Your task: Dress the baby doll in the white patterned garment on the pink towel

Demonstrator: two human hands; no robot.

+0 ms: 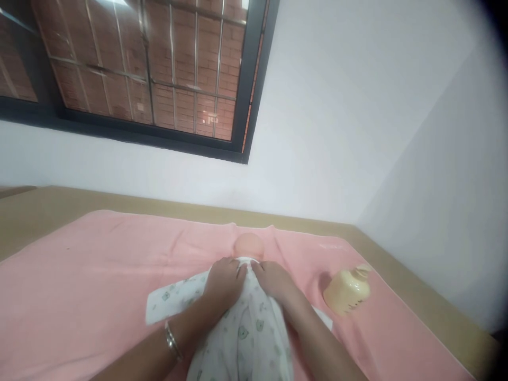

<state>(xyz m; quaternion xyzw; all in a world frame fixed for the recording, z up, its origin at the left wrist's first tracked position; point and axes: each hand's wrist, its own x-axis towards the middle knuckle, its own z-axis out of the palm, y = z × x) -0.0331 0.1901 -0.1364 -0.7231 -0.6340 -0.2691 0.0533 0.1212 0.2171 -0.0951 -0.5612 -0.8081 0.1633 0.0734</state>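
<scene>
You have your left hand and right hand part-curled at the collar of the white bear-print baby garment, thumbs facing; hidden fingertips mean I cannot tell whether either pinches the cloth. The garment lies beneath and between your hands, its left sleeve spread outward, below what appears to be a doll's head. This paired placement likely keeps the collar even. The pump bottle stands right of your right hand, apparently to leave that forearm room, on the pink cloth.
</scene>
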